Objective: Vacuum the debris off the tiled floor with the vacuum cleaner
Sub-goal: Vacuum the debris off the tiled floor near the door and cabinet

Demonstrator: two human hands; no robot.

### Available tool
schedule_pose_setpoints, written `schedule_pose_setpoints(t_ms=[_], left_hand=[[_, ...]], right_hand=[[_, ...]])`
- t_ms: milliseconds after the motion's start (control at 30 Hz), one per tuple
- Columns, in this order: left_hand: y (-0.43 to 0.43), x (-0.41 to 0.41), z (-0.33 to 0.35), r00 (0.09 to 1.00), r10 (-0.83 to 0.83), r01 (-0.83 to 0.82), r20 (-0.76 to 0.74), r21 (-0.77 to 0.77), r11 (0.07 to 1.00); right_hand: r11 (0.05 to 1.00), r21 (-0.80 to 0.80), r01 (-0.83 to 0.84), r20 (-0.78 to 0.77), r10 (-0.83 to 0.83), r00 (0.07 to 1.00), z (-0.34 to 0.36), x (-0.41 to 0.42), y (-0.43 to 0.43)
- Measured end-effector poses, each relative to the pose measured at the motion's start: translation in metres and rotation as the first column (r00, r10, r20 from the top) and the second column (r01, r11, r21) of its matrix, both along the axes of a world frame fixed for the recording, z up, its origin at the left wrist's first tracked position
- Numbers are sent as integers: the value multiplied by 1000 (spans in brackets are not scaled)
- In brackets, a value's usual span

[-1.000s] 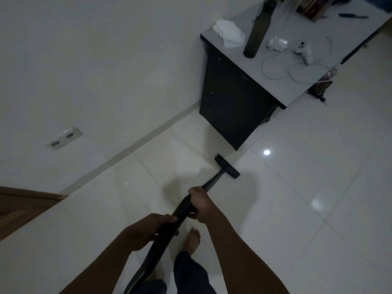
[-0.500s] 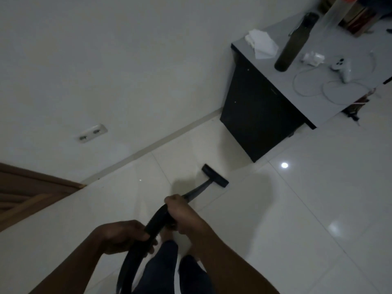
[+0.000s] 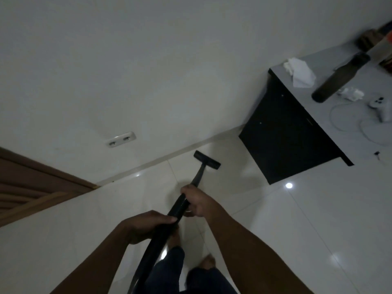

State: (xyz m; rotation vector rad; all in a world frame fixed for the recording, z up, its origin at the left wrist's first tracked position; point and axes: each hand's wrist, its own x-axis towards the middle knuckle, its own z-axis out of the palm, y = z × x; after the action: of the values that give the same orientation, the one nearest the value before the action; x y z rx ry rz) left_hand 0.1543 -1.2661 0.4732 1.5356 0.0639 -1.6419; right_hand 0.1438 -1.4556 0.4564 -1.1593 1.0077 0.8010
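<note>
Nearest us, our left hand (image 3: 146, 224) curls around the black vacuum hose (image 3: 179, 205). Just beyond it our right hand (image 3: 196, 201) grips the same hose where it meets the thin tube (image 3: 199, 175). Farther out, the nozzle (image 3: 206, 159) lies on the tiled floor (image 3: 297, 219), near the skirting (image 3: 212, 142) and left of the dark table (image 3: 282, 145). We judge it best to keep the nozzle flat and draw it slowly along the skirting. We see no debris in this dim light.
</note>
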Motion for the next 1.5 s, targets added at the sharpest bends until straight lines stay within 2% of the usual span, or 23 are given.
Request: schedule_pose_setpoints(t_ms=[200,300,433,533,733,1100,1233,1400,1500], left_hand=[[40,50,-4,996,29,-34,-82,-65,997],[40,60,-3,996,87,-87,-4,-27,996],[9,64,-5,969,194,-199,151,21,980],[-8,69,-7,956,218,-223,195,3,975],[-33,78,-16,979,112,-118,170,24,993],[-134,122,-32,955,184,-229,233,180,957],[-162,145,-30,911,192,-275,366,192,942],[-186,162,-31,794,260,-406,549,162,899],[-190,176,-28,748,309,-474,587,148,868]], right_hand=[[995,-15,99,-20,-100,995,1,39,42],[986,-18,165,-22,-165,986,-4,56,41],[975,-87,205,-9,-207,978,-8,80,26],[974,-113,198,6,-199,980,-10,89,9],[985,-50,168,-39,-170,985,-32,82,-23],[971,-36,238,-4,-238,971,-64,138,-110],[958,-13,287,-11,-287,958,-65,169,-139],[945,-21,327,6,-327,945,-52,206,-151],[952,36,302,-7,-302,953,-41,217,-159]])
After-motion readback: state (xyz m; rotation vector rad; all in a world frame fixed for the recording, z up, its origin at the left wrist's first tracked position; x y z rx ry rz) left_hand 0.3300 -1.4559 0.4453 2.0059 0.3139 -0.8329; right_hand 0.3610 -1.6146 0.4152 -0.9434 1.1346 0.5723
